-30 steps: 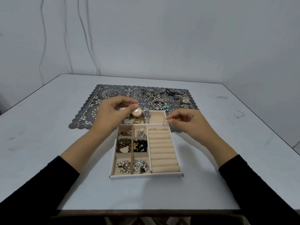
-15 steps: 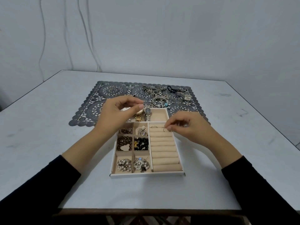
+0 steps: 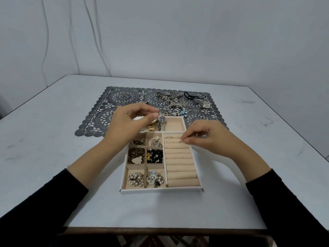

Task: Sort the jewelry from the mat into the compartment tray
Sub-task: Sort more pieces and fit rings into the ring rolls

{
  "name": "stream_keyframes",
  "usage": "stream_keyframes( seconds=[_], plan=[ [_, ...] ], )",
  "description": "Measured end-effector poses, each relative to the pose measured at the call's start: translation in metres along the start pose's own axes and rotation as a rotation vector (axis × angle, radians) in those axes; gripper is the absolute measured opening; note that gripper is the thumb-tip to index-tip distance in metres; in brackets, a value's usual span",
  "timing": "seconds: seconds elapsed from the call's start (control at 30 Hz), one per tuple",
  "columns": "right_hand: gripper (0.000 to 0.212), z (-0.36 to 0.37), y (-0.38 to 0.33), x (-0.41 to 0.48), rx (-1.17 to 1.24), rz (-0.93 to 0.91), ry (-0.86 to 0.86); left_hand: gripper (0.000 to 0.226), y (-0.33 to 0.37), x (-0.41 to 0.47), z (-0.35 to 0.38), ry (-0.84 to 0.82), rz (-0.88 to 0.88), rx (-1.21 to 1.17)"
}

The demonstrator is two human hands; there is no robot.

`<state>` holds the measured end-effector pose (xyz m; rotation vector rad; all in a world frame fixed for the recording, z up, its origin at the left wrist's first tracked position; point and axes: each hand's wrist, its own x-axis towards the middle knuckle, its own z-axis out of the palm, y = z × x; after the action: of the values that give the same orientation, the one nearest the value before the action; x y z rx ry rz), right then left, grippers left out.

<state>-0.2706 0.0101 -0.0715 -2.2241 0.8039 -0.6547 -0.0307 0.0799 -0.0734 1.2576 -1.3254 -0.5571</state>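
The white compartment tray [image 3: 161, 190] sits in front of the dark lace mat [image 3: 99, 120]. My right hand [image 3: 211, 138] pinches a small thin ring [image 3: 181, 141] against the top rows of the beige ring rolls [image 3: 180, 157]. Another ring [image 3: 169, 137] sits in the first slot. My left hand [image 3: 128, 123] hovers over the tray's back left corner with thumb and forefinger pinched; what it holds, if anything, is hidden. Two watches [image 3: 161, 123] lie in the back compartment. Loose rings [image 3: 122, 95], a pile of chains [image 3: 173, 103] and a square watch [image 3: 205, 104] lie on the mat.
The small left compartments hold brooches, dark bead bracelets [image 3: 136, 155], black beads [image 3: 156, 155], pearl pieces [image 3: 136, 178] and silver charms [image 3: 154, 178]. A black cord [image 3: 190, 95] lies at the mat's back right. The table's front edge [image 3: 160, 228] is close; cables hang on the wall.
My right hand has lowered the ring from above the tray's back edge down onto the top ring rolls. My left hand stays pinched over the back left corner.
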Motion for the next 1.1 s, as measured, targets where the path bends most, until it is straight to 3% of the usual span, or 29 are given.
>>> stream_keyframes(
  seconds=[1.1],
  plan=[
    [0.008, 0.0040, -0.0022, 0.0070, -0.132, -0.004, -0.015, 0.013, -0.0003, -0.0008, 0.0024, -0.025, -0.043, -0.006]
  ],
)
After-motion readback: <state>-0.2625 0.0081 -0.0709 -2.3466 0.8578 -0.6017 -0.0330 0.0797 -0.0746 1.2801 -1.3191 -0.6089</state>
